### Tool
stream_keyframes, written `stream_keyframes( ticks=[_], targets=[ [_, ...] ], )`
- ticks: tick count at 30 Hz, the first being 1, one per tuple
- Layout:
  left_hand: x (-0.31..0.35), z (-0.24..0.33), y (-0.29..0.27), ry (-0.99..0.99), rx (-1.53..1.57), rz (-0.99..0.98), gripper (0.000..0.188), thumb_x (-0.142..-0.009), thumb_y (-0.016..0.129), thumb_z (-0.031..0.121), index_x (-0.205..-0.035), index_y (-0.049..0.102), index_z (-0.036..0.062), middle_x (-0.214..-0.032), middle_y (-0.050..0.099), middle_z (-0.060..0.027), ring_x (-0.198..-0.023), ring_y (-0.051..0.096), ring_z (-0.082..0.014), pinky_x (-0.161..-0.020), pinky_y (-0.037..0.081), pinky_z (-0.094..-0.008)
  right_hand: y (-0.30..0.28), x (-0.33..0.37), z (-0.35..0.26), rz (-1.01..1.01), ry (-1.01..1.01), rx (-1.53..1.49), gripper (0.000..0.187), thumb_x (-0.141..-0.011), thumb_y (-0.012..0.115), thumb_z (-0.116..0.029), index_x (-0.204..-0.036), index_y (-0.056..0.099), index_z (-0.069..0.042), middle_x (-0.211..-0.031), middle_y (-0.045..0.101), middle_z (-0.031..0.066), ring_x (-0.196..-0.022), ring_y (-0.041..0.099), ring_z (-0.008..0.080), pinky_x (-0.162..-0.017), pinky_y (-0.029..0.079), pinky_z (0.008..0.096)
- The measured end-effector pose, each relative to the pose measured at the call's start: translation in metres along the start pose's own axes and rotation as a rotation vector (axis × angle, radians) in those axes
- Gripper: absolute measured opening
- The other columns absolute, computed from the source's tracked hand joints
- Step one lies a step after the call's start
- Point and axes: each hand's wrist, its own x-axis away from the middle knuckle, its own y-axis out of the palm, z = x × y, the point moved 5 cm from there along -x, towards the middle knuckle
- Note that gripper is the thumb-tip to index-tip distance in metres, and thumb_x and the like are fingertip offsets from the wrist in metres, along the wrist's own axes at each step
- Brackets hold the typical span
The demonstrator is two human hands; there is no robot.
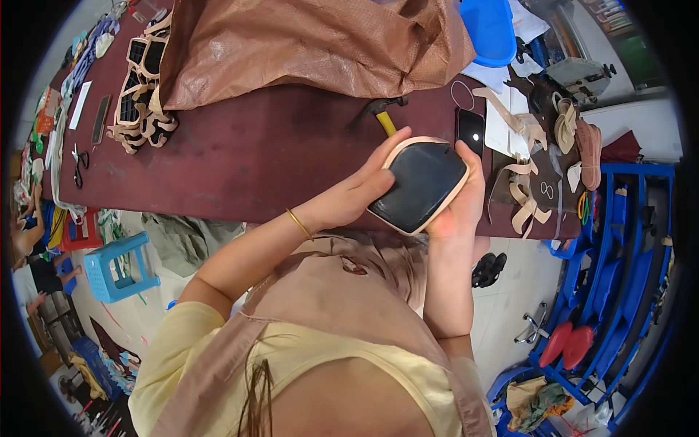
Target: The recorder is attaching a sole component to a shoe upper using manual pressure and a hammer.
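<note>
Both hands hold a rounded black panel with a pale tan rim above the near edge of the table; its exact kind I cannot make out. My left hand grips its left side, thumb lying on the black face and fingers along the upper edge. Around the right side wraps my right hand, with its palm under the rim. Just beyond the panel lies a hammer with a yellow handle and dark head. A dark phone rests right of it, near several cut tan strips.
A large brown woven sheet covers the table's far side, beside a pile of tan-rimmed black pieces. Scissors lie at left. A blue stool stands on the floor left, a blue rack at right. Other people are far left.
</note>
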Motion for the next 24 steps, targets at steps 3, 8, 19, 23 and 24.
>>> stream_keyframes(
  ticks=[3,8,19,23,24],
  targets=[
    [-0.006,-0.008,-0.005,-0.028,0.162,0.189,0.080,-0.090,0.034,0.066,-0.143,0.029,0.0072,-0.139,0.040,-0.0072,-0.131,0.034,-0.0174,-0.109,0.025,-0.0321,0.008,0.009,0.009,0.109,-0.309,0.048,0.034,-0.089,0.049,-0.035,-0.099,0.058,-0.004,-0.097,0.065,0.0116,-0.088,0.064,0.0255,-0.079,0.052,0.0380],
    [-0.037,-0.043,-0.005,-0.462,0.351,0.375,0.088,-0.081,0.018,0.080,-0.125,0.050,0.0106,-0.099,0.056,-0.0011,-0.082,0.050,-0.0105,-0.072,0.042,-0.0287,-0.022,0.038,0.107,-0.358,-1.302,1.129,0.041,-0.083,0.057,-0.036,-0.108,0.057,-0.004,-0.098,0.058,0.0175,-0.093,0.060,0.0360,-0.073,0.049,0.0331],
    [0.002,-0.003,-0.018,0.121,-0.346,0.216,0.074,-0.077,0.064,0.032,-0.138,0.034,0.0044,-0.135,0.038,-0.0097,-0.129,0.035,-0.0222,-0.109,0.026,-0.0363,-0.005,0.007,0.006,0.102,-0.528,-0.072,0.045,-0.091,0.043,-0.043,-0.112,0.054,-0.006,-0.112,0.060,0.0092,-0.103,0.059,0.0236,-0.089,0.047,0.0405],
    [0.005,-0.010,-0.016,0.096,-0.284,0.195,0.090,-0.068,0.079,0.027,-0.141,0.030,0.0050,-0.139,0.035,-0.0098,-0.133,0.031,-0.0236,-0.110,0.024,-0.0380,-0.006,0.009,0.022,0.126,-0.599,0.000,0.043,-0.091,0.041,-0.042,-0.112,0.052,-0.006,-0.111,0.059,0.0085,-0.103,0.058,0.0241,-0.088,0.048,0.0399],
    [0.005,-0.009,-0.016,0.074,-0.238,0.167,0.088,-0.072,0.077,0.035,-0.141,0.030,0.0052,-0.139,0.036,-0.0102,-0.132,0.032,-0.0236,-0.110,0.024,-0.0384,-0.008,0.012,0.022,0.069,-0.657,0.078,0.048,-0.091,0.040,-0.043,-0.116,0.049,-0.004,-0.113,0.057,0.0111,-0.104,0.057,0.0254,-0.088,0.048,0.0405]
  ],
)
